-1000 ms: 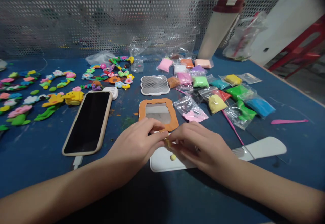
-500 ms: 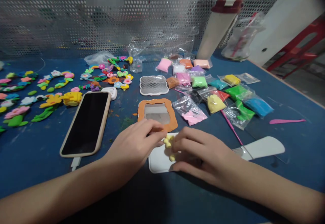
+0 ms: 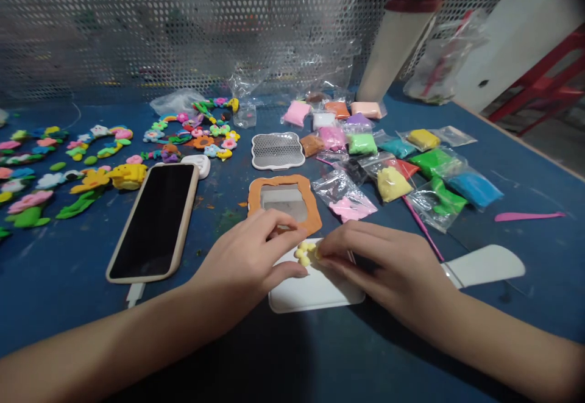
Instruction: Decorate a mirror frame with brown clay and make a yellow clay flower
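Small balls of pale yellow clay (image 3: 303, 253) lie clustered on a white rounded-corner board (image 3: 315, 296). My right hand (image 3: 379, 256) pinches one more yellow clay ball between thumb and fingertips, at the right side of the cluster. To the left, my left hand (image 3: 256, 253) has its thumb and index finger apart around the cluster, holding nothing. Its other fingers reach over the lower edge of a mirror frame (image 3: 311, 211) covered in orange clay. Behind that lies a white-edged mirror (image 3: 278, 151).
A phone (image 3: 155, 220) with a cable lies left, near colourful clay pieces (image 3: 201, 141). Bagged clay (image 3: 393, 183), a pink tool (image 3: 530, 216), a white-handled comb (image 3: 491, 264) and a tall bottle (image 3: 395, 49) stand or lie right. A perforated metal panel (image 3: 114, 31) closes the back.
My right hand has drawn its fingers into a pinch on a yellow ball, and the lone lower ball has left its spot. My left thumb has moved down, away from the index finger.
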The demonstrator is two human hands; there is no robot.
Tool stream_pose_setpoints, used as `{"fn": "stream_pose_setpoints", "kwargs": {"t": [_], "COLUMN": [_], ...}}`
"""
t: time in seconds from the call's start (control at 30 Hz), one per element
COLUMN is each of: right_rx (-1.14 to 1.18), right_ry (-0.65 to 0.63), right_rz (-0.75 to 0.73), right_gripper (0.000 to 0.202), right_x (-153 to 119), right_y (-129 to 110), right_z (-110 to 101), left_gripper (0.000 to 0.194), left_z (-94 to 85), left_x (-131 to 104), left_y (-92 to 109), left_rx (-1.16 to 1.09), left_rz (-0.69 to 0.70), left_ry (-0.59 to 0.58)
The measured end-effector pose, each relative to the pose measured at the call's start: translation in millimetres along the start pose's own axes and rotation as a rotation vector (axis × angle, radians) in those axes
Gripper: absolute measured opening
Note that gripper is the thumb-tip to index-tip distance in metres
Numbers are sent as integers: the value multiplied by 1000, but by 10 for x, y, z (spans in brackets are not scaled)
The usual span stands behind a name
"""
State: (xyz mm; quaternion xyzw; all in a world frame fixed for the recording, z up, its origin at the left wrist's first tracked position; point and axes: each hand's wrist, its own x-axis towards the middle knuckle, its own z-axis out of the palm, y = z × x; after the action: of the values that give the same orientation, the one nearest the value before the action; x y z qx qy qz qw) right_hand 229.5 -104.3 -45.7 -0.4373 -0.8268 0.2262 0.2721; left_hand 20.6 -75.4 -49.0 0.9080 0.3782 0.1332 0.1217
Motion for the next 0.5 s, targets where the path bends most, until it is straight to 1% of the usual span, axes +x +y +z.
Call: {"fn": "stream_pose_setpoints", "kwargs": {"t": [0.1,0.17,0.33,0.4,0.5], "right_rx": [-28,-54,-39,-14,17], "right_ry": [-2,-4,2,-8,-57], "right_rz": [-53,-60,9,45,75], "right_gripper": [14,13,7,10,17], "right_x": [28,46,94,118,144], "right_y": [16,24,13,9,14], "right_z": [56,77,64,41,0], "left_gripper": [25,24,19,17,16], "left_z": [20,28,30,28,26], "left_x": [18,27,25,25,33], "left_y": [-2,-2,-8,-11,-6], "left_rx": [-8,-29,-92,-99,-93], "left_rz": [6,-9,-20,-2,10], "left_ry": [-9,-15,-22,-16,-13]}}
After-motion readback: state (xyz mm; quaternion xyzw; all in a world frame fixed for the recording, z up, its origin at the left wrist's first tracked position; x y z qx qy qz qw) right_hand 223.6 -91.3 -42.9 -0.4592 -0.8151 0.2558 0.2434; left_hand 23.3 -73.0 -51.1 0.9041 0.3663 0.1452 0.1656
